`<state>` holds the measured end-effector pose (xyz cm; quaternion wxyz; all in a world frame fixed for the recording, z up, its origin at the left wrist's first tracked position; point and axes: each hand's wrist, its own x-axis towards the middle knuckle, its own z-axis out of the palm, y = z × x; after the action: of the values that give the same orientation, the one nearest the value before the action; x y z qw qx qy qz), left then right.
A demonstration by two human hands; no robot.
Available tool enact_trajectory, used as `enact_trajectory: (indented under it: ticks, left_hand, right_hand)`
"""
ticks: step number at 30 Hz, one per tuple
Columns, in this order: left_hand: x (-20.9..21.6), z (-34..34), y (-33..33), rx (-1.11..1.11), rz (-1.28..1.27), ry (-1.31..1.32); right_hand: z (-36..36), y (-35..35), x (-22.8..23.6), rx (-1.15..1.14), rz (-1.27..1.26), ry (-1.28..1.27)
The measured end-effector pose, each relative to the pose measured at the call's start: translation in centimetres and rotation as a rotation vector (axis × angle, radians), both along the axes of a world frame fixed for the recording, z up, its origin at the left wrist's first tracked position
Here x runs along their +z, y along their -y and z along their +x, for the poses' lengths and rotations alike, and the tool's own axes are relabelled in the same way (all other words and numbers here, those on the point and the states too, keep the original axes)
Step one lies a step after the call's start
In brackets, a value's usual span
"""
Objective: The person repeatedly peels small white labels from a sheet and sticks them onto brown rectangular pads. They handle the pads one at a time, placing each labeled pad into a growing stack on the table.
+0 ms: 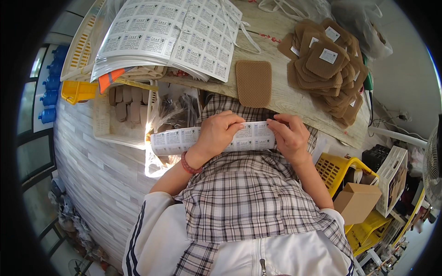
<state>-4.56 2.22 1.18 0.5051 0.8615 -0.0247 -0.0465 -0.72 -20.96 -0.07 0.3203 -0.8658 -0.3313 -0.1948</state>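
A strip of printed white labels (216,138) lies curved across my lap, over a plaid apron (235,198). My left hand (216,133) grips the strip near its middle, thumb and fingertips pinched at the upper edge. At the right end, my right hand (291,133) pinches the strip's upper corner between thumb and fingers. Just beyond my hands, a single brown mesh pad (253,83) lies at the table's near edge, with no label visible on it. Far right, a heap of similar brown pads (322,69) is piled up, several bearing a white label.
A thick stack of label sheets (170,37) covers the table's (276,55) left side. Below it, a white crate (120,131) holds several brownish rounded pieces. To my right are a yellow basket (329,172), a cardboard box (357,202) and a fan (433,163).
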Motion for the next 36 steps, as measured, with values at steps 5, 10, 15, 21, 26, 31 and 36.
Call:
enact_trajectory:
  ticks: [5, 10, 15, 21, 26, 31, 36]
  left_hand:
    - [-0.2, 0.4, -0.1, -0.014, 0.02, -0.024]
    - [-0.7, 0.6, -0.2, -0.016, -0.009, -0.091]
    - [-1.0, 1.1, -0.6, -0.001, -0.033, -0.134]
    - [-0.6, 1.4, -0.7, -0.036, 0.0, -0.15]
    - [-0.6, 1.5, -0.5, -0.041, -0.03, -0.11]
    - [-0.6, 1.7, -0.4, -0.045, -0.034, -0.133]
    - [-0.8, 1.9, -0.1, 0.0, -0.008, -0.219]
  right_hand:
    - [-0.1, -0.1, -0.9, -0.017, 0.04, 0.005]
    - [-0.2, -0.1, -1.3, 0.004, 0.003, 0.042]
    - [-0.5, -0.3, -1.6, -0.015, 0.045, 0.044]
    - [0.2, -0.5, -1.6, -0.112, 0.119, -0.151]
    - [0.3, -0.1, -2.2, -0.048, 0.116, -0.155]
    - [0.4, -0.3, -2.5, -0.023, 0.08, -0.068]
    - [-0.2, -0.3, -2.4, 0.025, 0.067, 0.049]
